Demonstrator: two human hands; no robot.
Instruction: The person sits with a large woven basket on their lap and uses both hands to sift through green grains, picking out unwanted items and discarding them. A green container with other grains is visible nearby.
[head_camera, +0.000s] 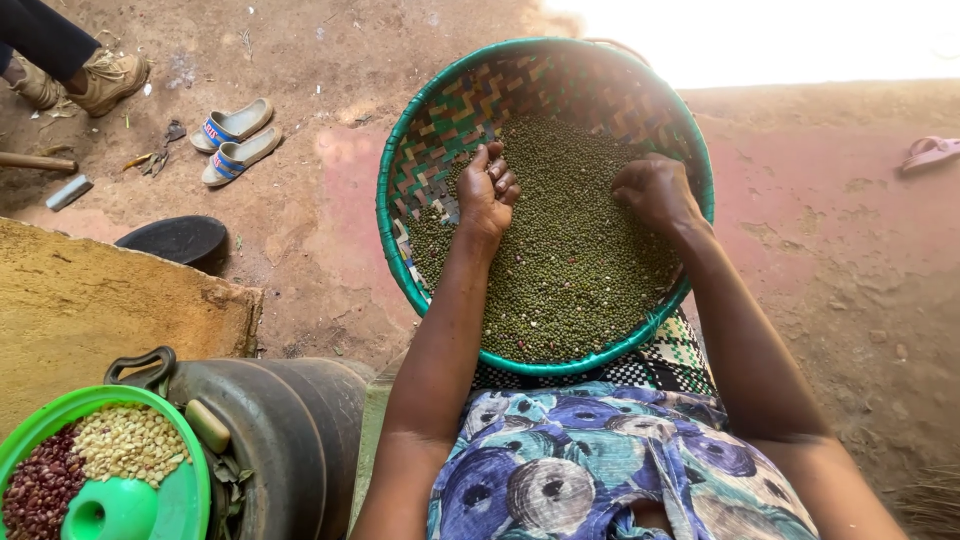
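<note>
Outdoors, both grips sift green grains (560, 250).

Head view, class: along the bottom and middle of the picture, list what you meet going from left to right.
Green bowl of beans and maize → dark metal drum → left hand → right hand → pink sandal.

green bowl (185, 500) (edge-cropped), right fingertips buried

Both hands (487, 190) (655, 192) in grain-filled basket (400, 150), sandals (235, 140) far left
</note>
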